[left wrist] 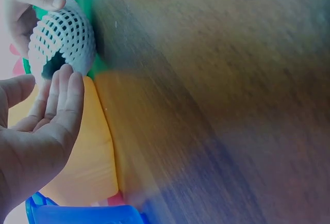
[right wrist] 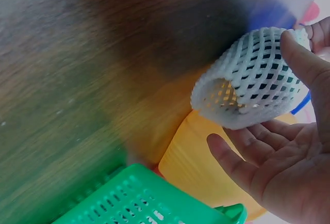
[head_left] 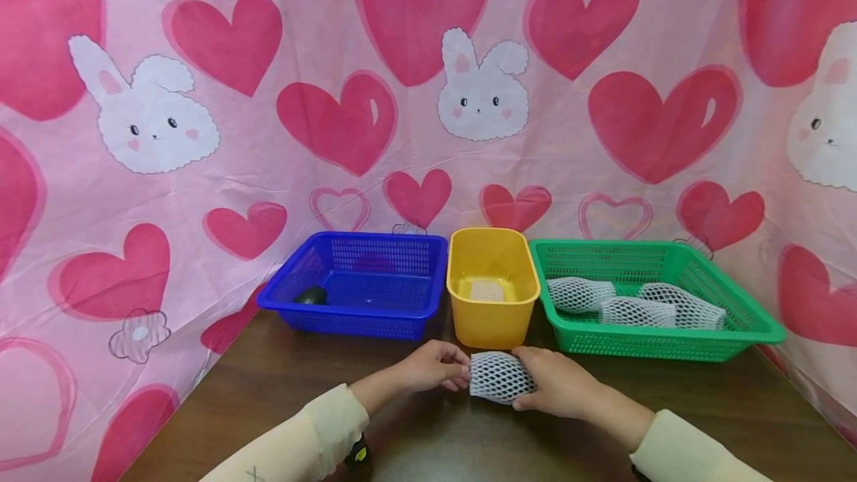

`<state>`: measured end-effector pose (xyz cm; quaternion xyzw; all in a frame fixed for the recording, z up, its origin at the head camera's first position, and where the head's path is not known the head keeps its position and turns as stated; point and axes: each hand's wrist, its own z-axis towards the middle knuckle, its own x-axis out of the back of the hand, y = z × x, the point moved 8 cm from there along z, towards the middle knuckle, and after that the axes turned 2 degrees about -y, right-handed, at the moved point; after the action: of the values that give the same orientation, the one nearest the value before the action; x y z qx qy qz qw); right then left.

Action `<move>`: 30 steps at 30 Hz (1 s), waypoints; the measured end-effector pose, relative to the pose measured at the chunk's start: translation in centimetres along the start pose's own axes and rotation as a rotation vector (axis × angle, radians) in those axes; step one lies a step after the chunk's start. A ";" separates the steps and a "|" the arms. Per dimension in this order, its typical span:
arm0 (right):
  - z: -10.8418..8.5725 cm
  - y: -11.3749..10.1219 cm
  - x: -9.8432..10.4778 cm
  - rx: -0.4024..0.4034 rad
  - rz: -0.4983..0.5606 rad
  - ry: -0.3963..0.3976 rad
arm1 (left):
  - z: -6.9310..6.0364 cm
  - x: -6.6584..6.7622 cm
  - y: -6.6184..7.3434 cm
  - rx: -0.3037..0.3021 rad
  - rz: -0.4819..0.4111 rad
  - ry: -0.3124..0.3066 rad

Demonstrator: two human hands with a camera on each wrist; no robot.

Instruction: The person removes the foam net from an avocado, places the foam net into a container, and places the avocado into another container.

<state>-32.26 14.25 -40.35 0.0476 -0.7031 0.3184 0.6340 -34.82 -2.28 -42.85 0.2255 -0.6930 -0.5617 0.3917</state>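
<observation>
Over the table, in front of the yellow bin, is a white foam net sleeve [head_left: 501,378]. Dark green shows through its mesh and at its left end, from something inside that I cannot make out fully. My right hand [head_left: 561,384] holds the sleeve from the right, thumb on one side and fingers on the other; the end by this hand gapes empty in the right wrist view. At the opposite end is my left hand [head_left: 435,367], its fingers [left wrist: 66,97] nearly straight at the sleeve's mouth and its thumb apart.
Behind the hands stands the yellow bin [head_left: 492,326] with a pale meshed piece [head_left: 486,290] inside. To its left, a blue basket [head_left: 361,323] contains a dark green oval fruit [head_left: 312,295]. A green basket [head_left: 656,343] at right has several netted sleeves [head_left: 579,294].
</observation>
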 end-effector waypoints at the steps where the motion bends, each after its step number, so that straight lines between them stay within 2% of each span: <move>1: -0.1 0.1 0.0 -0.003 -0.003 -0.001 | 0.1 0.0 0.0 -0.002 -0.002 0.002; 7: -0.3 0.4 0.1 0.019 -0.013 -0.002 | 0.4 -0.1 0.6 -0.043 -0.002 0.020; 11: -0.4 0.3 0.0 0.037 -0.017 0.000 | 0.5 0.0 1.1 -0.075 -0.003 0.056; 17: -0.5 0.1 0.0 0.045 -0.032 0.006 | 0.9 0.5 1.4 -0.130 0.109 0.120; 22: -0.4 0.2 -0.1 0.045 -0.022 0.005 | 1.3 0.3 1.5 -0.166 0.125 0.121; 30: -0.3 0.3 -0.1 0.069 -0.028 0.022 | 2.0 -0.2 1.4 -0.155 0.164 0.111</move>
<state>-32.10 14.64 -40.55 0.0757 -0.6838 0.3341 0.6442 -36.09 -0.53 -41.68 0.1679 -0.6407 -0.5664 0.4904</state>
